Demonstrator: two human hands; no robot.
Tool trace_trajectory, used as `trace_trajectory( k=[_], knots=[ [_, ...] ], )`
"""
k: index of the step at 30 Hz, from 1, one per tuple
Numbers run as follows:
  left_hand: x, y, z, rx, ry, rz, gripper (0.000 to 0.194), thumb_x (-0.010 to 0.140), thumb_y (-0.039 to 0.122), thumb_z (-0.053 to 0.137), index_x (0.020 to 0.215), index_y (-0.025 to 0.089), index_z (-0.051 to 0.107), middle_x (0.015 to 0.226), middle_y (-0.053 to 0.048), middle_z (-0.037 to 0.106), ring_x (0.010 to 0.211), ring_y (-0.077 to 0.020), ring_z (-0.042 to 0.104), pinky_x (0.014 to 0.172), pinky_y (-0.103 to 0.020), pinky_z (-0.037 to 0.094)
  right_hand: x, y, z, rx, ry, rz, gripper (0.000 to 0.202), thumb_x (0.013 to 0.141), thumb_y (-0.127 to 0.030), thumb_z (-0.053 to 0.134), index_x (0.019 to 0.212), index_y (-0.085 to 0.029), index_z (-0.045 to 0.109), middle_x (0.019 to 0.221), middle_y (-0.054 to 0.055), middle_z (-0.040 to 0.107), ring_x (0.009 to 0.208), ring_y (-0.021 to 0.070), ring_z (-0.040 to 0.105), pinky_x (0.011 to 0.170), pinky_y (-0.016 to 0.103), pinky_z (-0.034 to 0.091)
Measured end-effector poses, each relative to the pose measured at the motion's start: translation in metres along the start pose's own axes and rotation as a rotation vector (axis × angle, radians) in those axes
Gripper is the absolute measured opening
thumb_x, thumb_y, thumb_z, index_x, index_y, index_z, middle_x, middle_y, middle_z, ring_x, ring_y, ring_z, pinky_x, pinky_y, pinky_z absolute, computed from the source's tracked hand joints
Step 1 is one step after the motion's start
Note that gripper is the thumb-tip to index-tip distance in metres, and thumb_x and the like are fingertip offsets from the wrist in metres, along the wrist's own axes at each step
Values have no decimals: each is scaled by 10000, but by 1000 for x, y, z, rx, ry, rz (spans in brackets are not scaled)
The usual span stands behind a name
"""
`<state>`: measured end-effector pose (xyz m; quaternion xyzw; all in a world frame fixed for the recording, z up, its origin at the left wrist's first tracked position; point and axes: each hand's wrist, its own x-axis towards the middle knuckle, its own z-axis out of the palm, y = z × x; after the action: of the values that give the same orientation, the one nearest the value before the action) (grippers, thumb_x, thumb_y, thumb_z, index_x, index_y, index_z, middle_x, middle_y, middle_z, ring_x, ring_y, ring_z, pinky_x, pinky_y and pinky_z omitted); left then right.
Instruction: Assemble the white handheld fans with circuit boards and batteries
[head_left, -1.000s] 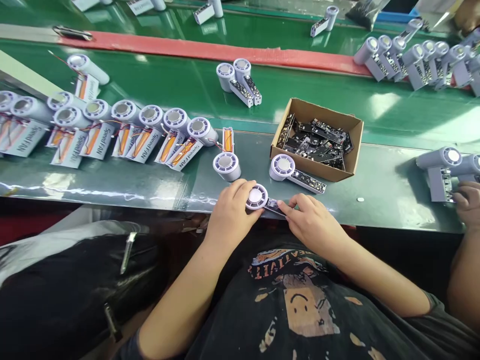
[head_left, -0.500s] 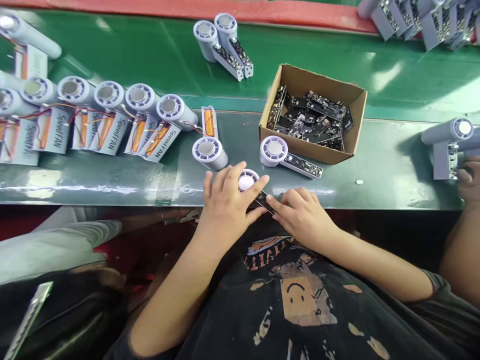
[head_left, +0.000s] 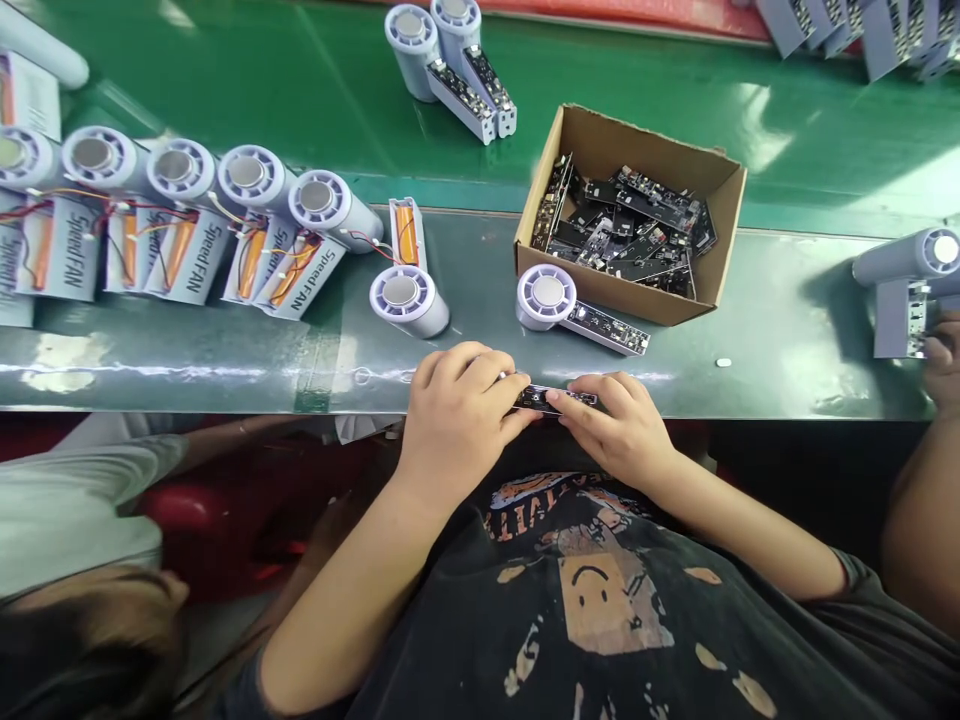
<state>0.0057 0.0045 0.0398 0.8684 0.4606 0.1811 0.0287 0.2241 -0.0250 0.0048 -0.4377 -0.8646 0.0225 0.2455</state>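
Observation:
A lavender handheld fan with a black circuit board (head_left: pixel 537 398) along its handle is between my two hands at the table's front edge. My left hand (head_left: pixel 463 412) wraps around the fan's round head, which is almost wholly hidden under the fingers. The fingers of my right hand (head_left: pixel 616 418) pinch the board end of the handle, with a fingertip lying on the board. Just beyond, another fan with an exposed board (head_left: pixel 609 328) lies on the table, its round end (head_left: pixel 546 294) up. To the left, a fan (head_left: pixel 409 300) is joined by wires to an orange battery in its handle.
A cardboard box (head_left: pixel 622 292) of loose circuit boards stands beyond my right hand. Several "Speed FAN" units (head_left: pixel 196 256) line the left side. Two fans (head_left: pixel 459 98) lie on the green belt. At right, another person's hand (head_left: pixel 943 355) touches a fan (head_left: pixel 904 258). Another person sits at left.
The held fan has turned so its handle lies nearly level. My left hand has closed over its round head, which showed before. My right hand has shifted slightly right along the board.

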Motion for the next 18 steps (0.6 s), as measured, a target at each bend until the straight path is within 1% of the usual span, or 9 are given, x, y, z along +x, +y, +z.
trace_trajectory(
  k=[2, 4, 6, 8, 10, 12, 14, 18],
  knots=[
    [1, 2, 0, -24, -26, -26, 168, 801, 295, 770, 939, 211, 723, 988, -60, 719, 1019, -298, 618, 838, -464, 496, -2, 4, 5, -5, 17, -15, 302, 949, -191, 575, 1212, -280, 694, 1009, 68, 641, 872, 177, 523, 791, 319, 471],
    [0, 2, -1, -56, -49, -47, 171, 813, 292, 751, 966, 220, 719, 1013, -67, 714, 1050, -308, 613, 873, -483, 497, -4, 6, 9, -3, 22, -11, 320, 946, -192, 576, 1217, -317, 694, 976, 59, 622, 877, 173, 527, 795, 317, 476],
    [-2, 1, -3, -99, -49, -65, 248, 837, 292, 720, 1076, 229, 692, 1098, -79, 705, 1114, -313, 603, 962, -510, 478, -7, 7, 12, 0, 17, -6, 345, 942, -195, 580, 1233, -345, 687, 961, 57, 610, 881, 174, 530, 791, 321, 473],
    [-5, -2, -7, -133, -17, -82, 369, 861, 297, 691, 1218, 234, 624, 1223, -93, 673, 1209, -314, 576, 1074, -535, 419, -9, 7, 15, -11, 20, -6, 353, 938, -197, 584, 1237, -356, 685, 953, 56, 603, 876, 174, 529, 783, 321, 467],
    [-9, -6, -12, -129, 18, -100, 431, 872, 295, 677, 1285, 232, 572, 1310, -109, 636, 1279, -319, 544, 1139, -557, 359, -9, 7, 16, -31, 35, -9, 342, 938, -201, 587, 1226, -355, 689, 947, 53, 598, 866, 169, 528, 773, 313, 462],
    [-13, -10, -16, -100, 36, -117, 414, 871, 288, 677, 1269, 231, 576, 1325, -116, 629, 1297, -329, 535, 1148, -578, 344, -8, 6, 16, -46, 52, -12, 329, 939, -202, 588, 1213, -350, 694, 946, 52, 595, 860, 166, 527, 764, 306, 457],
    [-16, -12, -17, -83, 24, -119, 377, 872, 282, 674, 1237, 231, 596, 1321, -115, 631, 1291, -332, 541, 1139, -587, 355, -7, 5, 15, -52, 70, -18, 317, 938, -199, 588, 1202, -337, 698, 951, 54, 593, 860, 168, 524, 759, 305, 453],
    [-16, -10, -12, -95, -13, -76, 315, 879, 291, 667, 1185, 225, 639, 1322, -113, 629, 1295, -332, 535, 1121, -589, 375, -6, 5, 15, -45, 103, -32, 305, 931, -181, 594, 1186, -308, 703, 949, 56, 588, 859, 168, 519, 758, 303, 454]
  ],
)
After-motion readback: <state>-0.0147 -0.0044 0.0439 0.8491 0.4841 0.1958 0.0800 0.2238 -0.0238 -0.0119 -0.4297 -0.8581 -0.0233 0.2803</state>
